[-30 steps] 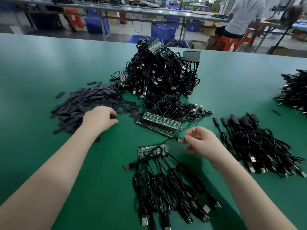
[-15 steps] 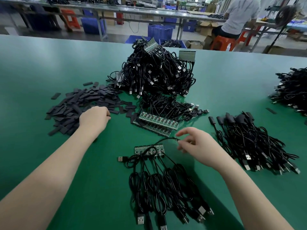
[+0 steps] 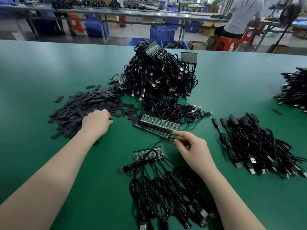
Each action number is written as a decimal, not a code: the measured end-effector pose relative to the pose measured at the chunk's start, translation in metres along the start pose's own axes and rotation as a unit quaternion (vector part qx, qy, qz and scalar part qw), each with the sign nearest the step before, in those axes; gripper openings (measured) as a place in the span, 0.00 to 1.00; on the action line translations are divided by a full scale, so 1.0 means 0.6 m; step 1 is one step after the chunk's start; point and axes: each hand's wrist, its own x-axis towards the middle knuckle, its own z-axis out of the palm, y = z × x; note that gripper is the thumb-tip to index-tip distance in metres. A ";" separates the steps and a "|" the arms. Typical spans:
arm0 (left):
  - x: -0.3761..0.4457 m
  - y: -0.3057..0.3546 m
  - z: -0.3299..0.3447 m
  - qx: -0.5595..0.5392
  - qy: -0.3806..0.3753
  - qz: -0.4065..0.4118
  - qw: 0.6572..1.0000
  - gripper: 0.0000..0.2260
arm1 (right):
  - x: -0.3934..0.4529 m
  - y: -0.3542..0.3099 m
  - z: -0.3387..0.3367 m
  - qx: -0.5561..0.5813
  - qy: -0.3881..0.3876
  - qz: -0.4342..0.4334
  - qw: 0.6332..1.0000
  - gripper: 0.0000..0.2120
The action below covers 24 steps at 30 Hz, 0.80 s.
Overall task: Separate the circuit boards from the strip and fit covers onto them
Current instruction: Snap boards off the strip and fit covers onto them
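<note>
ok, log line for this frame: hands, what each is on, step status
left hand: reaching into cover pile | right hand: pinching one separated board on its cable | board strip: on table | cover: not yet fitted

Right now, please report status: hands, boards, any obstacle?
Left hand at the cover pile, grip hidden. Right hand pinches one separated board. Short strip nearby; its cable crosses it.

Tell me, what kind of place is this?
Most likely an electronics assembly workshop. A long green worktable holds a big pile of USB cables wired to strips of circuit boards, beside a heap of black covers. Behind stand more benches, blue crates and a seated worker.
</note>
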 end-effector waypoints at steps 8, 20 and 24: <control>-0.035 0.030 -0.018 -0.059 0.024 0.015 0.998 0.10 | -0.005 0.008 -0.004 0.010 0.033 0.011 0.999 0.10; -0.136 0.159 -0.055 -0.206 -0.249 0.099 0.941 0.13 | -0.005 0.009 -0.034 0.156 0.130 0.038 0.978 0.10; -0.133 0.166 -0.051 -0.308 -0.193 0.116 0.924 0.13 | -0.004 0.005 -0.031 0.171 0.097 0.033 0.980 0.11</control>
